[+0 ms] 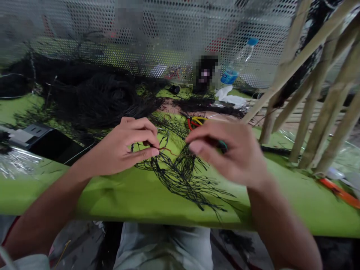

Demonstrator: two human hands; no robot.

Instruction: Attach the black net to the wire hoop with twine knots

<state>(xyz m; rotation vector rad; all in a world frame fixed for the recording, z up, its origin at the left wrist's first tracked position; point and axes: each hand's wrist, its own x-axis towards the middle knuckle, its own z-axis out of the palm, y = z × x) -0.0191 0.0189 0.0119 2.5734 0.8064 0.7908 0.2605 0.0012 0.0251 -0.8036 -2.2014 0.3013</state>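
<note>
the counter is bright green. behind it stands a gray wall full of little holes. the floor below is gray and dim.

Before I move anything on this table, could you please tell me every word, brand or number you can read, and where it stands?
None can be read.
Plastic bottle: the blue label has white marks, too blurred to read.
Black box at left: no legible lettering.
Black netting: no lettering visible.
</note>
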